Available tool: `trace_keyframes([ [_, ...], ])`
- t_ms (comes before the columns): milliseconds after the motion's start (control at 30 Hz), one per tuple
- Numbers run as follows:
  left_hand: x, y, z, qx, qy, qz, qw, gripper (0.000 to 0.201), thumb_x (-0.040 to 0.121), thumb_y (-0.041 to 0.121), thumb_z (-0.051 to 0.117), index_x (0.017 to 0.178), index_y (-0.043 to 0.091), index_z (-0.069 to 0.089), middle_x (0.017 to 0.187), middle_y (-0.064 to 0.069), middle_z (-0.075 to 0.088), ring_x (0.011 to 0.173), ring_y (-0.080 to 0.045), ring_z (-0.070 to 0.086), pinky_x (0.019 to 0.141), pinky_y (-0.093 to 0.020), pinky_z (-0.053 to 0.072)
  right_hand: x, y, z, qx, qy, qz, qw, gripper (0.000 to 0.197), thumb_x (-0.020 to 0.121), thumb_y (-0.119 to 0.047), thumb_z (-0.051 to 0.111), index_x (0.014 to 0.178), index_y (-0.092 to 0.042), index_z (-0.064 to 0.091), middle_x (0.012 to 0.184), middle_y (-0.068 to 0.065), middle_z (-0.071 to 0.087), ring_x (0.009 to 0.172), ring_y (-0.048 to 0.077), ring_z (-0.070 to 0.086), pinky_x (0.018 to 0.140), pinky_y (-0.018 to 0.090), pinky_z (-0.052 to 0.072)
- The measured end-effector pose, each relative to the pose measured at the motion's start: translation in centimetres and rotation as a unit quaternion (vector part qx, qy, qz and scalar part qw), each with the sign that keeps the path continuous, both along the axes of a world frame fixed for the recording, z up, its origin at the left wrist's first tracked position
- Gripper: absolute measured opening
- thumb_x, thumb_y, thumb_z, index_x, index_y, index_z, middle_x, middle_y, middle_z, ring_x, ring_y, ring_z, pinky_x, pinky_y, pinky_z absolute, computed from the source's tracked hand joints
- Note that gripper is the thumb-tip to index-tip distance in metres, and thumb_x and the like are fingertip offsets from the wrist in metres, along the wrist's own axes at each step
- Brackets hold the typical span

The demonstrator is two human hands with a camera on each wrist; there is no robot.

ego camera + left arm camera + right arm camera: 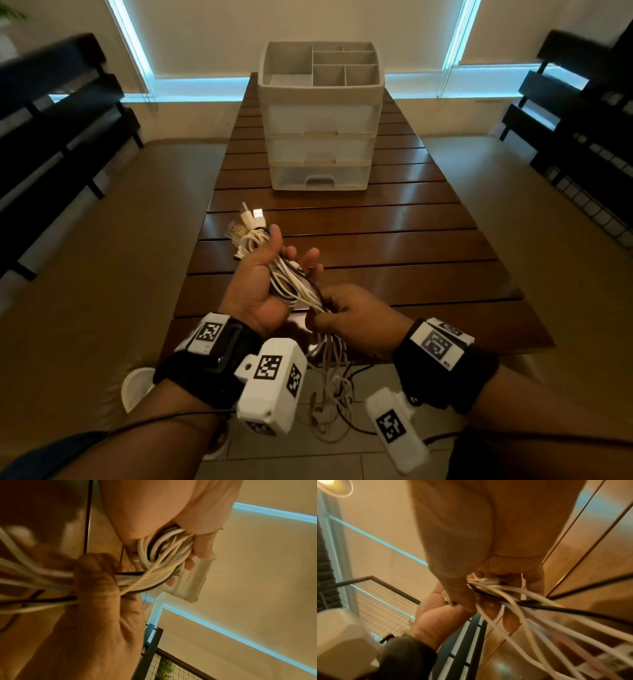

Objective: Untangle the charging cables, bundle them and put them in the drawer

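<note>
A long slatted wooden table (394, 219) runs away from the person down the middle of the room. Dark benches stand along the left (51, 113) and right (579, 102) sides, well apart from it. At the far end of the table stands a pale plastic drawer unit (320, 137), three drawers stacked under an open divided tray; all three drawers are pushed in.

Over the near part of the table the left hand (260, 291) lies palm up with its fingers curled round a bundle of charging cables (287, 281). These are mostly white cords with at least one black one among them. The left wrist view shows the coils (164, 550) packed between thumb and fingers. Several plug ends (251, 222) stick out past the far side of this hand, toward the drawer unit.

The right hand (349, 315) sits just beside the left, on its near right, and pinches the loose run of the same cords where they leave the coil. The right wrist view shows the strands (513, 601) gathered under its thumb. Below this grip the free lengths (332, 387) hang off the near edge of the table toward the tiled floor, blurred and looped over one another.

Each wrist carries a black strap with white marker-printed blocks.
</note>
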State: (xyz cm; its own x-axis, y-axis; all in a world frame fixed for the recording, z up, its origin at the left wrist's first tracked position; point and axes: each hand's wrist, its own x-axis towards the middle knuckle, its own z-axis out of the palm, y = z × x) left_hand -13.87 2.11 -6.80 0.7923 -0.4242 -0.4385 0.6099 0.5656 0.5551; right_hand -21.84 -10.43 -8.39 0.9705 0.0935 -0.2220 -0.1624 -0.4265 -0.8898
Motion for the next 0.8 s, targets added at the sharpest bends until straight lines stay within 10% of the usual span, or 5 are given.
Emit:
trace_keyframes([
  [167,-0.1,0.0,0.4,-0.008,-0.007,-0.037,0.999,0.04,0.078,0.049,0.065,0.057,0.017,0.052,0.054,0.006,0.046,0.046,-0.01,0.05,0.053,-0.028,0.053,-0.6,0.0,0.6,0.121,0.033,0.061,0.99,0.012,0.091,-0.004,0.056,0.092,-0.014,0.063,0.08,0.005,0.07,0.07,0.012,0.066,0.074,0.033,0.053],
  [233,0.1,0.2,0.9,-0.021,-0.024,-0.06,0.998,0.039,0.076,0.046,0.066,0.055,0.017,0.05,0.051,0.006,0.045,0.043,-0.009,0.048,0.049,-0.024,0.05,-0.7,-0.7,1.0,0.157,0.053,0.084,0.983,0.01,0.091,-0.011,0.059,0.097,-0.003,0.059,0.08,0.02,0.062,0.061,0.017,0.062,0.065,0.033,0.052],
  [400,0.0,1.2,1.4,-0.034,-0.056,-0.128,0.99,0.027,0.077,0.03,0.066,0.056,0.018,0.055,0.048,0.006,0.045,0.039,-0.009,0.047,0.047,-0.022,0.046,-0.7,-3.2,2.1,0.156,0.091,0.097,0.979,0.013,0.093,-0.017,0.057,0.103,-0.009,0.059,0.075,0.003,0.062,0.065,0.018,0.055,0.06,0.026,0.049],
  [800,-1.4,2.1,0.5,0.038,-0.066,-0.266,0.961,0.024,0.065,0.013,0.074,0.052,0.01,0.054,0.044,-0.001,0.047,0.037,-0.011,0.051,0.047,-0.023,0.05,0.0,-4.6,6.8,-0.054,0.039,0.142,0.988,0.012,0.08,-0.006,0.073,0.081,-0.015,0.066,0.088,0.021,0.068,0.072,0.029,0.063,0.07,0.035,0.054],
])
